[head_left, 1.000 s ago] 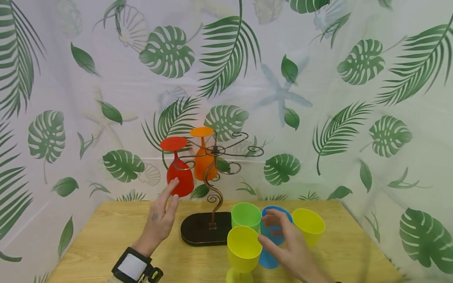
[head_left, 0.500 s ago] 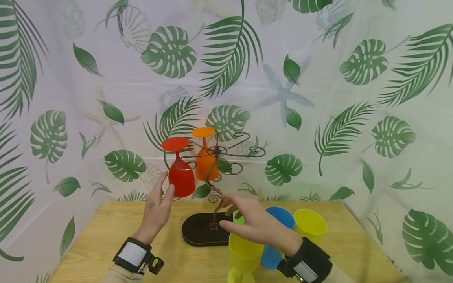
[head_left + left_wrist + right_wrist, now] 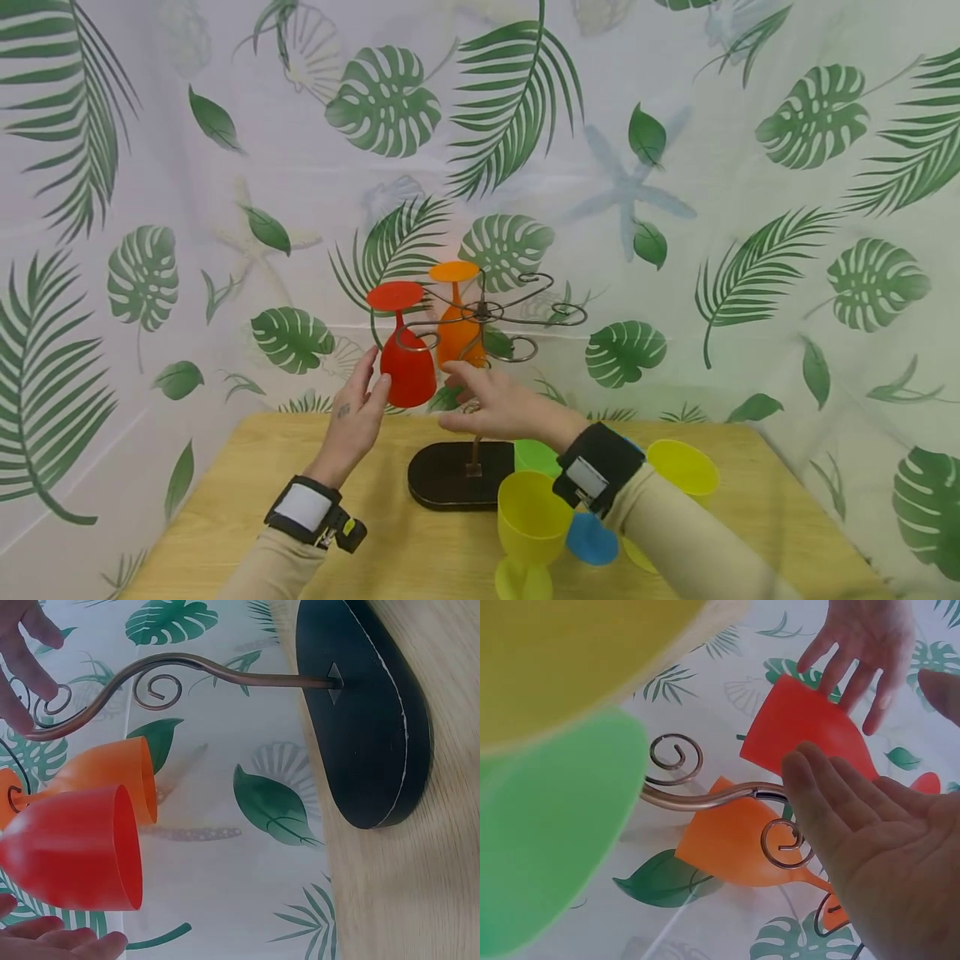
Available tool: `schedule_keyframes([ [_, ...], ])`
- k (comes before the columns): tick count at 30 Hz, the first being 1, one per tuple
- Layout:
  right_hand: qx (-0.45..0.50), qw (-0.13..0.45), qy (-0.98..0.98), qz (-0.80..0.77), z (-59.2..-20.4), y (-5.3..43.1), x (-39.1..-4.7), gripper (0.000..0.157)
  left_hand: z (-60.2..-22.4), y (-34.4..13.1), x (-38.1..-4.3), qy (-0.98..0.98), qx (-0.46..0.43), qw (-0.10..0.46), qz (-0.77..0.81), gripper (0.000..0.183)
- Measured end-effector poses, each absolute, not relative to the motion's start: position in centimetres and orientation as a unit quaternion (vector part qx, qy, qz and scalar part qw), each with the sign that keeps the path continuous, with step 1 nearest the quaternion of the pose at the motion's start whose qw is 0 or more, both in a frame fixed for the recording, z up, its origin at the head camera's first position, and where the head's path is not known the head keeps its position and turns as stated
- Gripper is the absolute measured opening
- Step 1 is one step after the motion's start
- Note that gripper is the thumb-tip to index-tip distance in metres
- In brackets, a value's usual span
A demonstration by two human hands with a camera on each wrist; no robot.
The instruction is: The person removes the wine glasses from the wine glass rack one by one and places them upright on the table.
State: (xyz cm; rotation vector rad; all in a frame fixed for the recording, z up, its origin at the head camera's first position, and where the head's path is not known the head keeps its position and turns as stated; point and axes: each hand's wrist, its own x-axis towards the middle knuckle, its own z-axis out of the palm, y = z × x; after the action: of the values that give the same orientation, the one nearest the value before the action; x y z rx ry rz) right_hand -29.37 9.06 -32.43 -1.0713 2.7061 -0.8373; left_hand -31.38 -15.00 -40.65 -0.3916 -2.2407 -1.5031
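A red plastic goblet hangs upside down by its foot from a wire arm of the metal stemware rack. Behind it an orange goblet hangs the same way. My left hand is raised beside the red goblet, fingers fairly straight; whether it touches the bowl I cannot tell. My right hand reaches in front of the rack's curved post with extended fingers, holding nothing. In the right wrist view, the right palm covers part of the red goblet and the post.
The rack's black oval base stands on the wooden table. Upright goblets crowd the right: a yellow goblet in front, a green goblet, a blue goblet mostly hidden by my arm, and another yellow goblet.
My right hand has moved left and up, from over the upright goblets to the rack's post. The left hand stays beside the red goblet, having shifted little. The view has turned slightly left.
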Motion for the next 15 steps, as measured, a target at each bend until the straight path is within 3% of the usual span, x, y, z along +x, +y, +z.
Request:
schedule_keyframes([
  [5, -0.348, 0.074, 0.89, -0.286, -31.8, 7.8, -30.3, 0.077, -40.4, -15.1, -31.5, -0.809, -0.135, 0.2, -0.536, 0.056],
  [15, -0.321, 0.064, 0.885, -0.331, -32.1, 5.3, -32.2, 0.066, -39.9, -14.5, -32.0, -0.809, -0.129, 0.155, -0.553, 0.06],
])
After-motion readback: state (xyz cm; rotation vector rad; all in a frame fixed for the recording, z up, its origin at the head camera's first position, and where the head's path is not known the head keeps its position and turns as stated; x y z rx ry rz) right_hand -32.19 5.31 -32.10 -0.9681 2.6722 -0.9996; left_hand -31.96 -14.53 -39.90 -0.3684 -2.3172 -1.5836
